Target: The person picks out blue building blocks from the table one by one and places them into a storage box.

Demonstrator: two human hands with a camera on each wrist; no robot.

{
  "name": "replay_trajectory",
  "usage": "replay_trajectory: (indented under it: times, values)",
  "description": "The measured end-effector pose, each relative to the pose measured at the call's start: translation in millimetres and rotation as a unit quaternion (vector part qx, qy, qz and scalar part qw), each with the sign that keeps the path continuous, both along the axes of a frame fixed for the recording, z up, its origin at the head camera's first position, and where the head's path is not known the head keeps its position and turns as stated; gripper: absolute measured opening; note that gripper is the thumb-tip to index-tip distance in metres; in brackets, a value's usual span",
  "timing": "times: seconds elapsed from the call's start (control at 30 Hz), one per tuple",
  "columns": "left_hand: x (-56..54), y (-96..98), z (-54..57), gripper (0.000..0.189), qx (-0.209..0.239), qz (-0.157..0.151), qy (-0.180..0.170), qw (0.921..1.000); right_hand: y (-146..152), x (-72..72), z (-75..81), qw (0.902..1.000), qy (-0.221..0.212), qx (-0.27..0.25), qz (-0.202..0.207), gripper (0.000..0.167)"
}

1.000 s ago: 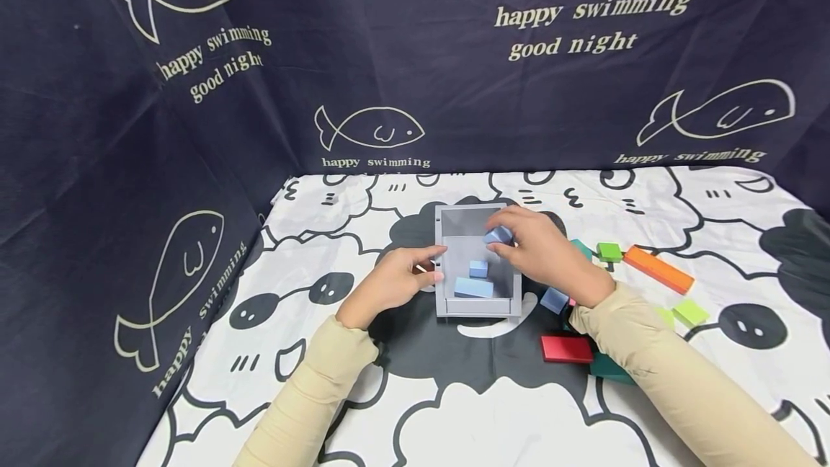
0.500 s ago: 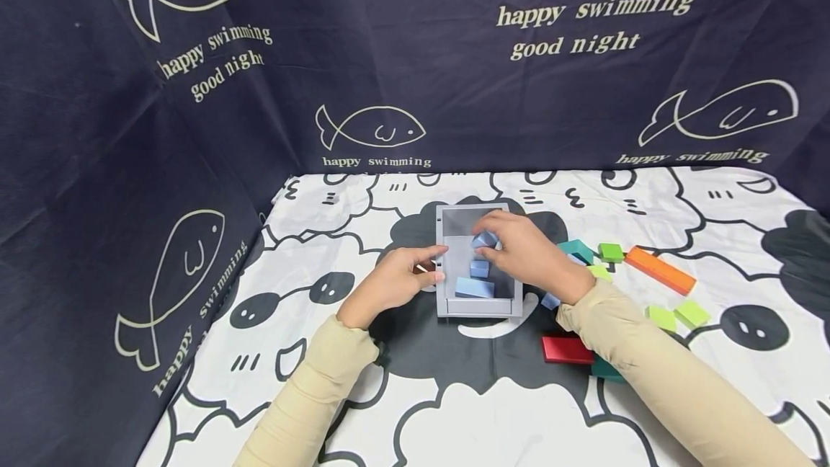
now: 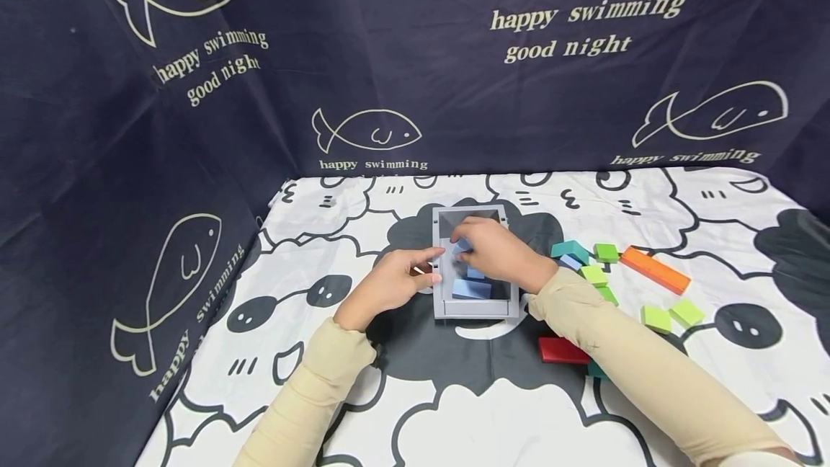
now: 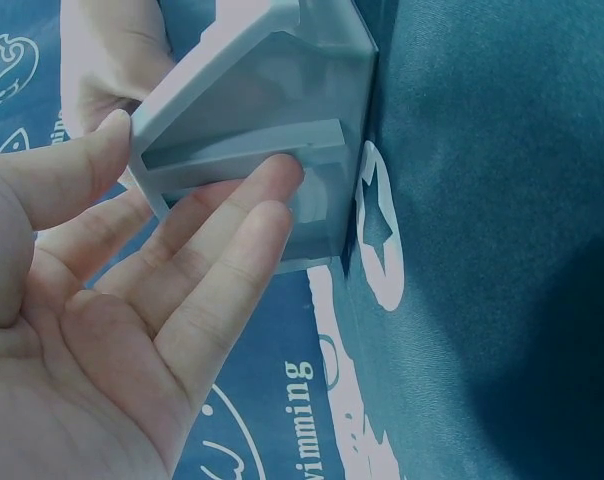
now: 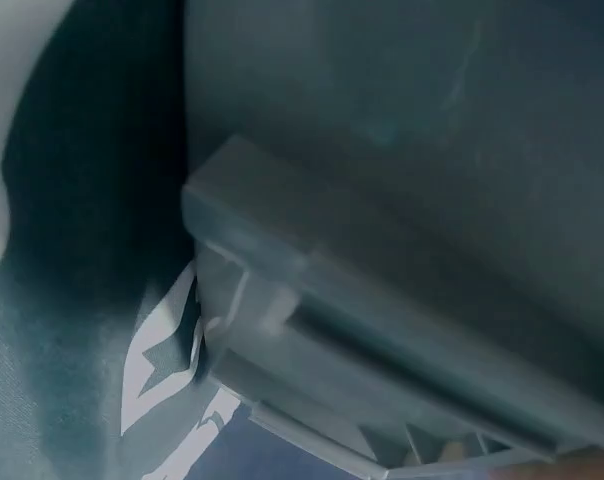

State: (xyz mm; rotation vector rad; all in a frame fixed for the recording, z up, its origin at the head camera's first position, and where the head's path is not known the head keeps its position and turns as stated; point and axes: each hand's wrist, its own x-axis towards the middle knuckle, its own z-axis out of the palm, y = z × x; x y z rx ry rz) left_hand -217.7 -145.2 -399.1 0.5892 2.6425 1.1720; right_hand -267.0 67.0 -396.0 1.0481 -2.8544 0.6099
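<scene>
A grey open-topped plastic box [image 3: 439, 305] stands on the cloth in front of me. My left hand [image 3: 393, 278] touches its left rim with thumb and fingertips; in the left wrist view the left hand [image 4: 152, 290] has its fingers fairly straight along the box's side wall [image 4: 332, 75]. My right hand [image 3: 494, 249] reaches inside and pinches a small blue block [image 3: 461, 246] above the floor. Below it lie another small blue block [image 3: 475, 273] and a longer blue block [image 3: 472, 290]. The dark right wrist view shows mostly the box wall [image 5: 382, 320].
Right of the box lie a teal block [image 3: 570, 249], a blue block [image 3: 570, 262], several green blocks [image 3: 606, 252], an orange block [image 3: 655, 270] and a red block [image 3: 563, 351]. The sleeve [image 3: 603, 330] partly covers some. A dark curtain [image 3: 389, 56] hangs behind.
My right hand has moved left and slightly down inside the box with the small blue block. My left hand has kept its place on the rim.
</scene>
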Motion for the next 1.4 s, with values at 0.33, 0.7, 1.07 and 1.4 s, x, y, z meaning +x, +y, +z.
replay_trajectory:
  times: [0.33,0.7,1.07,1.4]
  values:
    - [1.1,0.2,1.2,0.047,-0.005,0.001,-0.001,1.0000,-5.7,-1.1,0.3,0.9985,-0.009,0.053,0.003,0.024]
    - [0.8,0.2,0.5,0.048,-0.004,-0.002,0.009,1.0000,-8.3,-0.3,-1.5,0.9943,-0.005,0.106,0.008,0.024]
    - [0.6,0.2,0.9,0.047,0.005,-0.003,0.006,1.0000,-8.2,2.0,-4.4,0.9879,-0.004,0.155,0.005,0.018]
    - [0.8,0.7,0.5,0.048,0.001,-0.001,0.007,1.0000,-7.8,7.4,-3.4,0.9828,-0.002,0.185,0.004,0.025]
